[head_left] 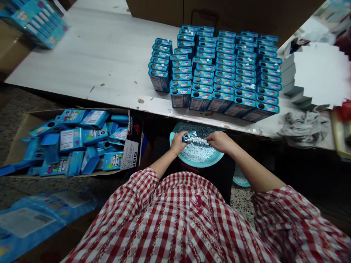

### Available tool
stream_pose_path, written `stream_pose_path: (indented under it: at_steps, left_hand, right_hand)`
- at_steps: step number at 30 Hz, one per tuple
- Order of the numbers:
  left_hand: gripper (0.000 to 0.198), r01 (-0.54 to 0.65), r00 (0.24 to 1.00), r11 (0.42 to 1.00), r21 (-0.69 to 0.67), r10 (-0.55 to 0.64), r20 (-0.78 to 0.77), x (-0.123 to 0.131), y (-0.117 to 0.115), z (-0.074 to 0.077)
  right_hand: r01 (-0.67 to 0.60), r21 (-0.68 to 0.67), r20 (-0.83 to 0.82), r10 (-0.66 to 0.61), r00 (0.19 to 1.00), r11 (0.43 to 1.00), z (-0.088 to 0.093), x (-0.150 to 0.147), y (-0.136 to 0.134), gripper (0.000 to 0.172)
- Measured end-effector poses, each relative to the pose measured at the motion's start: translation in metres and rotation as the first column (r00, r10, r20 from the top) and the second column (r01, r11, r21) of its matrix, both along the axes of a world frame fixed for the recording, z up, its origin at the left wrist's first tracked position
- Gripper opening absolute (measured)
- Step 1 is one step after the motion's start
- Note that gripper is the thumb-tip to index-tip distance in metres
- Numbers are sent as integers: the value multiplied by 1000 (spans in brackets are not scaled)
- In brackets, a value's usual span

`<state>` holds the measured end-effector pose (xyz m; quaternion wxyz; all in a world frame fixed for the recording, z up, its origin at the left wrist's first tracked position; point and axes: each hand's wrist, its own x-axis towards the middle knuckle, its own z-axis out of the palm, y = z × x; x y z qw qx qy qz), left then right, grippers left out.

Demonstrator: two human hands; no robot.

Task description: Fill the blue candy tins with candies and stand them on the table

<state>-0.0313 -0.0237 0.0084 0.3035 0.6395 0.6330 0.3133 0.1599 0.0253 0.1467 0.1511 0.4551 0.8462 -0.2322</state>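
My left hand [178,142] is closed around a small blue candy box [188,136], held tilted over the near left part of a turquoise basin [220,157]. Small white candies [199,155] fill much of the basin. On the basin's right side, my right hand [220,141] has its fingers pinched together on what looks like a scoop, mostly hidden under a heap of white candies [199,141]. That heap reaches across to the top of the box, where more white pieces lie.
Rows of upright blue boxes [203,95] stand on the white table [109,78]. A carton [131,155] of jumbled blue boxes sits at left. Stacked white card [319,75] and a crumpled grey cloth [300,128] lie at right. Another turquoise basin [241,181] is partly visible below.
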Motion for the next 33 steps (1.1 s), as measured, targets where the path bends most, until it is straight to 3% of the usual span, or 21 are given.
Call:
stream_pose_path:
  at_steps: [5, 10, 17, 21, 26, 30, 33]
  left_hand:
    - [40, 16, 999, 1000, 10, -15, -31, 2, 2, -3]
    - [42, 40, 998, 999, 17, -39, -52, 3, 3, -4]
    - [37, 38, 998, 999, 38, -36, -52, 1, 4, -5]
    - [37, 65, 994, 994, 84, -57, -90, 2, -2, 10]
    - [45, 138, 961, 982, 133, -100, -259, -3, -9, 37]
    - [47, 90, 942, 992, 88, -56, -332, -16, -11, 48]
    - [44, 60, 964, 993, 104, -31, -263, -25, -14, 53]
  right_hand:
    - [-13, 17, 95, 12, 995, 1000, 13, -14, -3, 33]
    - [-17, 57, 73, 13, 997, 998, 10, -13, -7, 27]
    - [81, 49, -38, -79, 996, 996, -2, 11, -10, 31]
    - [159, 18, -118, -156, 981, 987, -6, 38, -19, 34]
    - [280, -69, -257, -288, 923, 958, -34, 76, -34, 32]
    - [331, -20, -140, -331, 933, 943, -63, 82, -40, 33]
    - [324, -47, -117, -327, 938, 945, -78, 75, -41, 35]
